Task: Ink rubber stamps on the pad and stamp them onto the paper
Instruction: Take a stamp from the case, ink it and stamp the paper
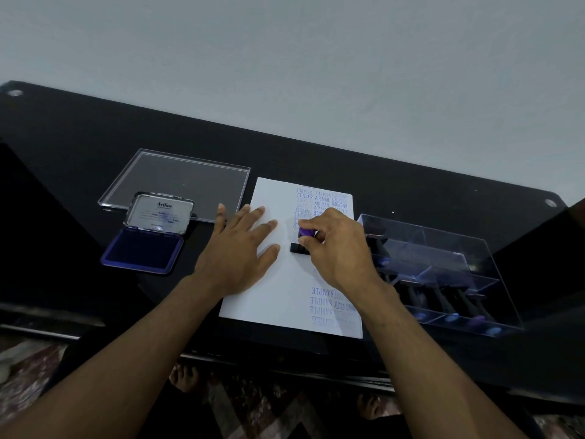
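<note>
My right hand grips a stamp down on the paper; left hand lies flat at 9 o'clock. Right column mostly stamped, left side still blank

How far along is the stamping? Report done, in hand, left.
Done: blue imprints fill the right side of the paper, top and bottom. In hand: the right hand presses a stamp mid-page while the left hand steadies the sheet. Left: bare left column; more stamps in the clear box.

Two hands — one stamp, one paper, one ink pad.
</note>
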Tool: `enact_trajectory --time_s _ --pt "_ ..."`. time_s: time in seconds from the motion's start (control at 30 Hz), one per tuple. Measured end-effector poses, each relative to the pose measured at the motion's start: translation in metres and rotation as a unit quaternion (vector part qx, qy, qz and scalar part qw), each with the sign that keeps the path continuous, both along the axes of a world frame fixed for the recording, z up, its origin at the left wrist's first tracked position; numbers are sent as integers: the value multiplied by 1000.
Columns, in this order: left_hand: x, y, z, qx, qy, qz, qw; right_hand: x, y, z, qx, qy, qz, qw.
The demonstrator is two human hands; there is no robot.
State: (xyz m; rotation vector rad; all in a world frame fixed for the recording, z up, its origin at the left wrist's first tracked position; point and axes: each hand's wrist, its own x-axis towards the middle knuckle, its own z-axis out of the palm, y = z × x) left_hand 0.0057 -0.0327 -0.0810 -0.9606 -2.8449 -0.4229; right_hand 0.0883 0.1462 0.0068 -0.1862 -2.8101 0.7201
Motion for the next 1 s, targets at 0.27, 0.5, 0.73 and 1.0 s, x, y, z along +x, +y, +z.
enact_trajectory --time_s 0.27,0.5,0.73,1.0 --pt "1 0 0 1 -2 1 1000 -1 0 -1 -4 1 -4 1000" --pt "2 0 2 0 -3 0 1000 -2 1 -1 -19 6 -7 1000" --pt "2 0 1 -6 -3 -1 1000 -2 1 -1 -20 2 -11 1000" --pt "2 1 3 -8 -12 -1 1000 -2 1 -1 -25 -2 -15 1000"
